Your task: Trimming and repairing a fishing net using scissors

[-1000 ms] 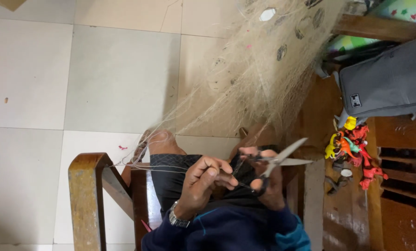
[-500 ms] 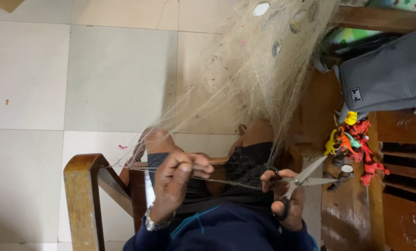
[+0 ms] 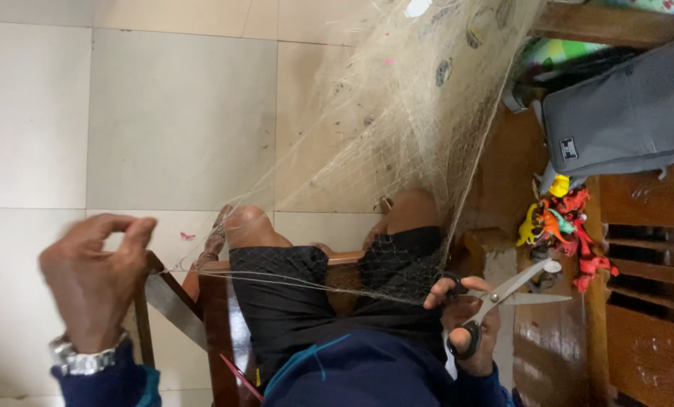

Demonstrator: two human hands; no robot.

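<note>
Pale square floor tiles [image 3: 179, 113] fill the background, seen from above by a seated person in dark shorts and a blue top. A fine, cream-coloured fishing net [image 3: 420, 113] hangs down from the top of the view and drapes over the person's bare knees [image 3: 250, 226], thinning into taut strands across the lap. This net is the landmark for everything else.

Far to the left of the net, the left hand [image 3: 96, 283] is raised, a silver wristwatch [image 3: 81, 360] on its wrist. Its thumb and fingertips are pinched together, apparently on a thin strand drawn out from the net; the thread itself is too fine to see at the fingers.

At the net's lower right edge, the right hand [image 3: 465, 324] is closed on a pair of scissors [image 3: 507, 298] with black handles, fingers through the loops. The blades stand apart, pointing away from the net.

Below the net, between the hands, a wooden chair frame [image 3: 216, 316] crosses in front of the legs. Right of the net stands dark wooden furniture [image 3: 646, 339], with a grey bag [image 3: 616, 120] resting on it and a cluster of small, bright toy figures [image 3: 567, 226] beneath the bag.
</note>
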